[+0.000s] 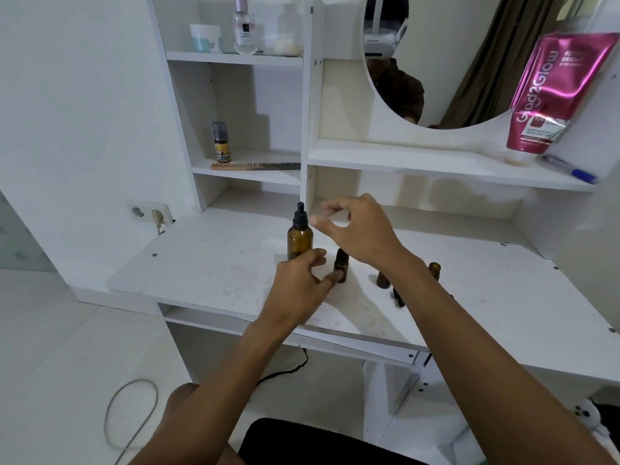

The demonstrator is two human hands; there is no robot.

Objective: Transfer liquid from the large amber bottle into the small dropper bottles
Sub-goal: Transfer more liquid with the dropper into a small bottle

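Observation:
The large amber bottle (299,238) stands upright on the white desk (218,263), its black dropper cap on. My left hand (298,283) hovers just in front of its base, fingers apart, a fingertip near a small amber bottle (341,265). My right hand (355,229) floats above that small bottle, to the right of the big bottle's cap, thumb and forefinger curled with nothing between them. Two more small amber bottles, one (434,270) open-topped and one (382,278) half hidden, stand behind my right forearm. A black dropper piece (398,298) lies beside them.
Shelves rise behind the desk with a small yellow-labelled bottle (219,142), a comb (255,166), a pink tube (550,95) and a blue pen (570,169). A round mirror (453,62) hangs above. A wall socket (151,213) sits left; cables lie on the floor.

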